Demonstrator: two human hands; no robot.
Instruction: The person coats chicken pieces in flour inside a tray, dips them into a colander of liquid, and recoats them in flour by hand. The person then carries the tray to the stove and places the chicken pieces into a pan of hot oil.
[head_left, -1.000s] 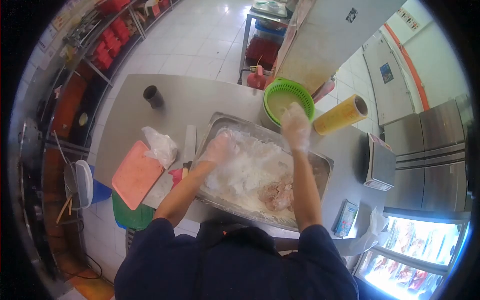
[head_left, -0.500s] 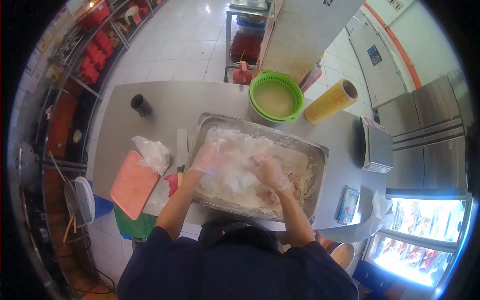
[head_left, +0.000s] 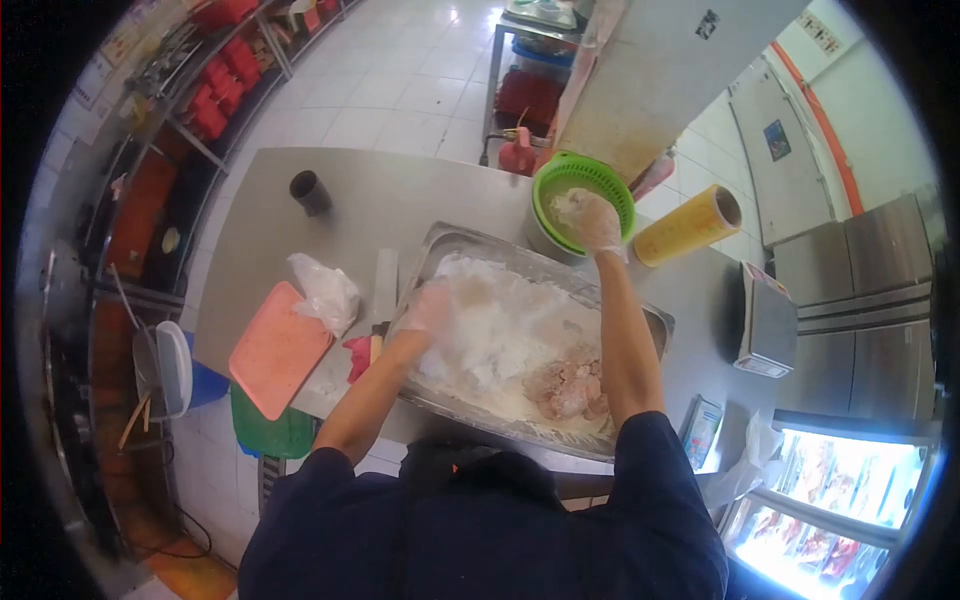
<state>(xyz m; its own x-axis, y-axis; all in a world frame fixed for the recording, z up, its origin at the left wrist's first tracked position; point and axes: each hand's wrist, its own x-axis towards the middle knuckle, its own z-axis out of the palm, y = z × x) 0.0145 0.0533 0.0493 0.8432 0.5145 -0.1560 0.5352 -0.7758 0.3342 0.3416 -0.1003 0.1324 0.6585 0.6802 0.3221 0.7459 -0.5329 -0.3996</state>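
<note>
A metal tray [head_left: 640, 310] of white flour [head_left: 490, 345] lies in front of me, with floured meat pieces [head_left: 565, 388] heaped at its near right. Gloved and smeared by motion, my left hand [head_left: 432, 308] is over the flour at the tray's left side; its fingers cannot be made out. My right hand [head_left: 598, 222], also gloved, reaches over the green basket [head_left: 622, 205] behind the tray. Its fingers are closed on a pale, wet piece [head_left: 570, 205] above the cloudy liquid in the basket.
A yellow film roll [head_left: 688, 228] and a scale [head_left: 768, 320] stand to the right. On the left are a pink board [head_left: 280, 350], a plastic bag [head_left: 326, 292] and a dark cup [head_left: 310, 193]. A lit display fridge [head_left: 815, 500] is at the lower right.
My right hand has gone from the tray back to the green basket and now holds a pale piece. My left hand remains over the flour. The camera view has shifted.
</note>
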